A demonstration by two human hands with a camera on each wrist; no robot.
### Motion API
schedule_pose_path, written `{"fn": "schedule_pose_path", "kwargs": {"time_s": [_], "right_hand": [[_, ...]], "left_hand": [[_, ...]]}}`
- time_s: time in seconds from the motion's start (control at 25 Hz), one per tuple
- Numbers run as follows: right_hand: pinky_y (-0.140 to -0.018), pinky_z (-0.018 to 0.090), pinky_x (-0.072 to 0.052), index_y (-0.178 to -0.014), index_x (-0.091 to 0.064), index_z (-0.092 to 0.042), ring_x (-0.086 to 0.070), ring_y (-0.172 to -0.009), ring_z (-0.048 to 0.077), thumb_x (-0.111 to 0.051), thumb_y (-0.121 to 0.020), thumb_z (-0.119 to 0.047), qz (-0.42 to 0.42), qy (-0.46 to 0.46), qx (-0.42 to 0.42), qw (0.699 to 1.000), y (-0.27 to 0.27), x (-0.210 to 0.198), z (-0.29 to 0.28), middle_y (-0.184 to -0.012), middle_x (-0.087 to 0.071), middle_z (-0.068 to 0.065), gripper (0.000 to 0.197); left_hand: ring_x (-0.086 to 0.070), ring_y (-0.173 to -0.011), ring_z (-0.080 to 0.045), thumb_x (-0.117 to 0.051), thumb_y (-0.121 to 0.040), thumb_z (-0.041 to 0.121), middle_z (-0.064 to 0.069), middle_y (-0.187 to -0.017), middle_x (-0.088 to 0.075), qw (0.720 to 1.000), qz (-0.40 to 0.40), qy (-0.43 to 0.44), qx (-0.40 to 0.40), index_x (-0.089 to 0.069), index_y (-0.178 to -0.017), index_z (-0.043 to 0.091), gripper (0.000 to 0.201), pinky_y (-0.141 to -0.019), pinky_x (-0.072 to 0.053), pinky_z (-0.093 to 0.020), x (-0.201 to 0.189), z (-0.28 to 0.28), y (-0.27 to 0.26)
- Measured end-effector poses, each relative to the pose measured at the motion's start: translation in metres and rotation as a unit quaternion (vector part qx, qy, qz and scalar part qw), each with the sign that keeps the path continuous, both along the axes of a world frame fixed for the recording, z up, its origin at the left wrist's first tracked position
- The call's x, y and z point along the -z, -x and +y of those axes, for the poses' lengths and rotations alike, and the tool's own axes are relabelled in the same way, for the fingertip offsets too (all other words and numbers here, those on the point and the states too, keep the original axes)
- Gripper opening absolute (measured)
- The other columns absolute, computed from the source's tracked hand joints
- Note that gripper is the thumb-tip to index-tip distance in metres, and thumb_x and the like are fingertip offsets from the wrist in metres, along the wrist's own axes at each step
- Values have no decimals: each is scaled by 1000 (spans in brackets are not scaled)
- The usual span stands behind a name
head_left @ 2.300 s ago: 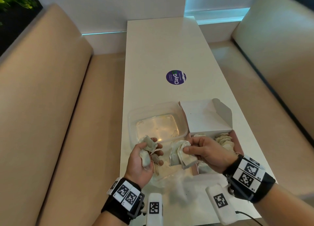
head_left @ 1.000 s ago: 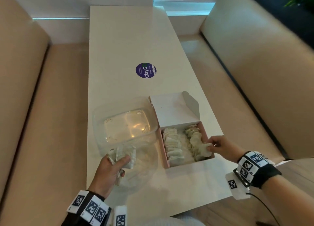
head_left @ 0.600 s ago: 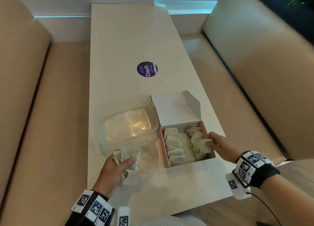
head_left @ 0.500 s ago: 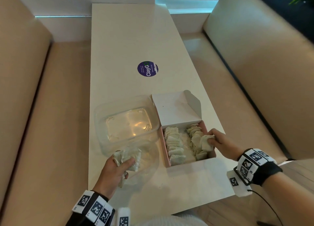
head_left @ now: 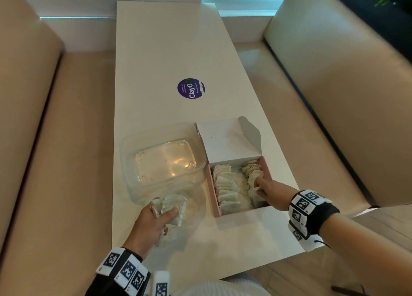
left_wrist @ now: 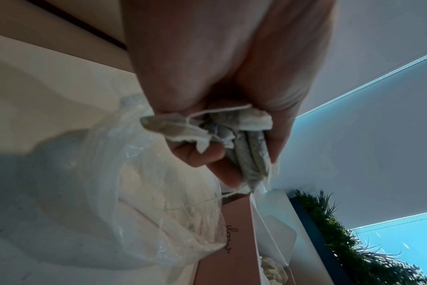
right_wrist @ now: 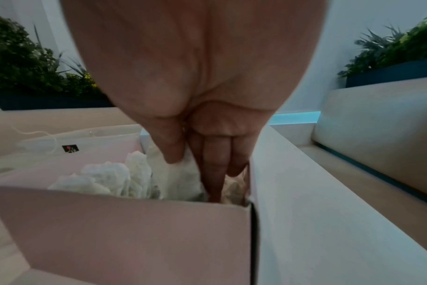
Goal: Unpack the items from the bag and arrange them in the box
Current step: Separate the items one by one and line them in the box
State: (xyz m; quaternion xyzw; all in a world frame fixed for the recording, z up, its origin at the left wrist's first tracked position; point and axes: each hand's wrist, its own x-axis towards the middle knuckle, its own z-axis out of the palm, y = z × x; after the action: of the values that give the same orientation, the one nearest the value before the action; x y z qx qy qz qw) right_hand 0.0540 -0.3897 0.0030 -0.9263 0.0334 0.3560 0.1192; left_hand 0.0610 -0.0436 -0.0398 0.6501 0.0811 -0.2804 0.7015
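The pink box [head_left: 213, 197] lies open on the table, its white lid [head_left: 225, 144] folded back, with two rows of pale tea bags [head_left: 225, 188] inside. My right hand [head_left: 259, 187] reaches into the right row and pinches one tea bag [right_wrist: 183, 173] between thumb [right_wrist: 173, 152] and fingers, low against the box's right wall. My left hand [head_left: 166, 215] grips a crumpled bunch of tea bags [head_left: 171, 206] just above the clear plastic bag [head_left: 194, 209], which lies left of the box. The left wrist view shows the bunch [left_wrist: 232, 131] with loose strings.
An empty clear plastic tub [head_left: 162, 160] stands behind the bag, touching the box's left side. A round purple sticker [head_left: 191, 88] lies further back on the white table [head_left: 167, 50]. Beige benches [head_left: 73, 139] run along both sides.
My right hand has carried a tea bag from the near end of the right row further in and pushed it down. The left hand has stayed over the bag with its bunch.
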Motion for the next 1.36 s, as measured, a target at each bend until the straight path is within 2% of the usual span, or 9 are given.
{"fn": "schedule_pose_path", "kwargs": {"time_s": [0.12, 0.2, 0.4, 0.64, 0.88, 1.04, 1.16, 1.24, 1.36], "right_hand": [[-77, 31, -41, -99, -50, -20, -57, -82, 28, -40, -93, -23, -17, 60, -26, 998, 1, 3, -3, -100, -59, 5, 12], [-84, 31, -35, -93, -56, -26, -55, -82, 24, -43, -89, -25, -19, 103, -60, 993, 0, 1, -5, -94, -54, -1, 14], [-66, 25, -39, -102, -62, -23, -53, -77, 20, -52, -88, -19, 28, 88, -28, 995, -1, 1, -4, -86, -55, -2, 17], [-57, 22, -39, -111, -55, -17, -52, -65, 15, -43, -92, -16, 20, 67, 20, 997, 2, -1, 0, -88, -53, 1, 23], [-72, 30, -46, -114, -52, -25, -60, -91, 26, -47, -89, -21, 9, 92, 20, 996, 9, 7, -6, -109, -62, 6, 25], [-80, 31, -49, -122, -48, -32, -57, -96, 18, -61, -80, -33, -114, 39, 51, 991, 11, -5, -8, -120, -51, -8, 44], [-90, 26, -41, -118, -57, -26, -54, -96, 12, -67, -77, -46, -251, -129, 57, 958, 7, -25, 27, -111, -52, -11, 46], [-85, 23, -45, -119, -58, -24, -58, -89, 11, -67, -78, -48, -188, -258, 74, 945, 4, -32, 65, -106, -58, -11, 48], [-68, 21, -51, -110, -62, -19, -61, -78, 12, -68, -83, -33, -109, -313, 61, 941, 3, -24, 98, -92, -63, -8, 32]], "left_hand": [[-50, -71, -26, -72, -67, 33, -6, -78, -67, 1000, 5, -21, -2, -65, -98, 9, 39, -56, -40, -32, 9, 4, 0], [-50, -71, -26, -72, -66, 36, -7, -78, -67, 1000, 8, -30, -2, -65, -97, 10, 41, -56, -40, -32, 12, 8, 1], [-52, -71, -26, -71, -69, 31, -7, -81, -69, 999, 12, -32, -4, -66, -100, 11, 37, -55, -41, -31, 12, 10, -1], [-50, -71, -26, -74, -65, 37, -7, -80, -69, 999, 23, -32, -10, -66, -97, 13, 41, -55, -40, -31, 15, 10, 1], [-54, -72, -25, -72, -68, 32, -4, -78, -70, 999, 16, -32, -2, -68, -95, 14, 34, -56, -41, -32, 7, 1, -2], [-56, -70, -23, -71, -70, 29, -4, -80, -70, 999, -9, -31, 9, -66, -94, 15, 29, -56, -41, -32, -4, -10, -5], [-54, -60, -13, -76, -76, 20, 5, -68, -65, 997, -42, -31, 52, -62, -85, 15, 18, -53, -41, -28, -15, -24, -8], [-53, -55, -4, -76, -79, 10, 12, -63, -63, 993, -70, -43, 90, -59, -83, 16, 18, -51, -41, -20, -21, -38, -9], [-55, -58, -1, -78, -77, 13, 13, -65, -62, 984, -98, -50, 139, -60, -85, 12, 20, -53, -41, -15, -28, -52, -7]]}}
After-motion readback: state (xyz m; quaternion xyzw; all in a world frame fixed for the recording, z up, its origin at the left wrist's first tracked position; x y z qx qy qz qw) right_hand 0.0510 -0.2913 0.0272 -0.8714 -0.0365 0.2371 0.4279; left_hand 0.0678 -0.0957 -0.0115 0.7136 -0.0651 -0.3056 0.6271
